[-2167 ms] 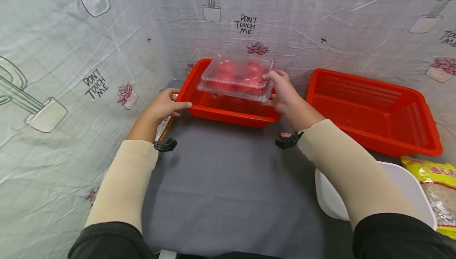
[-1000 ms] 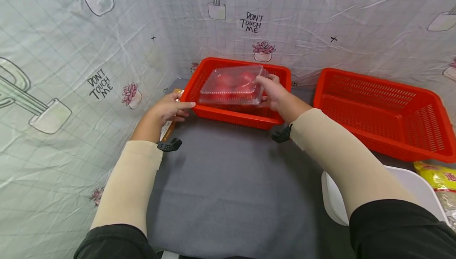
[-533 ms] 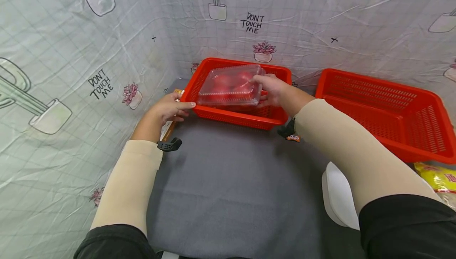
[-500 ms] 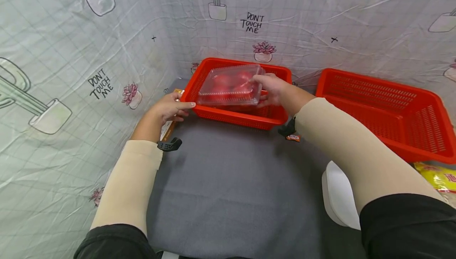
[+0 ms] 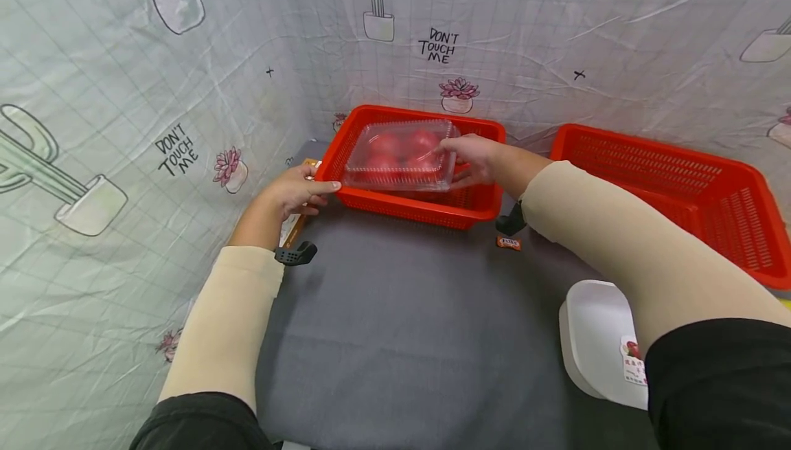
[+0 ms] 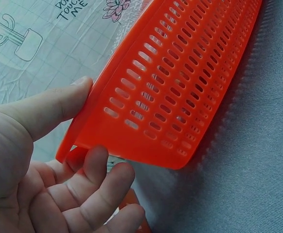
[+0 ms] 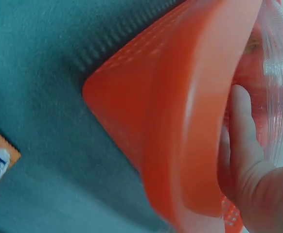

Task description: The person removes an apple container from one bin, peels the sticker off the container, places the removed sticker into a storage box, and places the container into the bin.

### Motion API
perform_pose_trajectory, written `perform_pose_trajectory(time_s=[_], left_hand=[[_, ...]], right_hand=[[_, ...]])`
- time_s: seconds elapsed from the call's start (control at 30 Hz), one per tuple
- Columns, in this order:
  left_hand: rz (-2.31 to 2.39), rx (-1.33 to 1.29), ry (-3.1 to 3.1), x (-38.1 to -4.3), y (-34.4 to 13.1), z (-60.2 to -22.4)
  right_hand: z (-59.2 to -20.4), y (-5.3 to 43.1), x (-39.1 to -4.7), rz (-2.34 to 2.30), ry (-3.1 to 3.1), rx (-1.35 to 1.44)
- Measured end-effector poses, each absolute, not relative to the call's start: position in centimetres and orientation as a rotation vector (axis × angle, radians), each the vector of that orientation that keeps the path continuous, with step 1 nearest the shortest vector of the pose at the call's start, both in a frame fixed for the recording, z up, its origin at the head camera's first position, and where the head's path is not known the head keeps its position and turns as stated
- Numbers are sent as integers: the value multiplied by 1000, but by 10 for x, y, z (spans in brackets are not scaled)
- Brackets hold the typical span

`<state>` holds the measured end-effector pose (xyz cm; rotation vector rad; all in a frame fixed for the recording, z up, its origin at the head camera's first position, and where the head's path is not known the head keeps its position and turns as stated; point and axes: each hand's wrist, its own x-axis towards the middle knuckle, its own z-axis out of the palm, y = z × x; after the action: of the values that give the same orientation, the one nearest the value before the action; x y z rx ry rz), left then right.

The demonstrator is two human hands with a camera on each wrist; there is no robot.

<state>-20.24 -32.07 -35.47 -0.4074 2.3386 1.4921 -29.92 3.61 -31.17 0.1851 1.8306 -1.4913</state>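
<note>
A clear plastic clamshell box of tomatoes lies inside the left red basket, a little tilted. My left hand pinches that basket's left rim. In the left wrist view, the thumb presses on the rim and curled fingers sit beneath it. My right hand grips the box's right end, inside the basket. In the right wrist view, the basket's corner hides part of the right hand, and the box shows beside the fingers.
A second red basket stands to the right. A white tub with a labelled item sits partly behind my right arm. A small wrapped candy lies on the grey cloth. A narrow brown-edged box lies under my left hand.
The clamshell box has come down from above the basket's rim into the basket, in my right hand. My right forearm has swung outward, uncovering the candy. The left hand keeps its hold.
</note>
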Motion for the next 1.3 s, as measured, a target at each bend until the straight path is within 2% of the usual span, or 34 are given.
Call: perform_pose_trajectory(time_s=[0.33,0.93,1.3], left_hand=[[1488,-381,2333,-201,-321,-354],[1453,-364,2321,-203,-320,-352],[1451,-374,2314,-202,-321,-350]], right_hand=[[-305,36,-306,-1455,1796,177],[-325,35,-305,-1331,1906,127],[-315,35,-301,-1199,1941,81]])
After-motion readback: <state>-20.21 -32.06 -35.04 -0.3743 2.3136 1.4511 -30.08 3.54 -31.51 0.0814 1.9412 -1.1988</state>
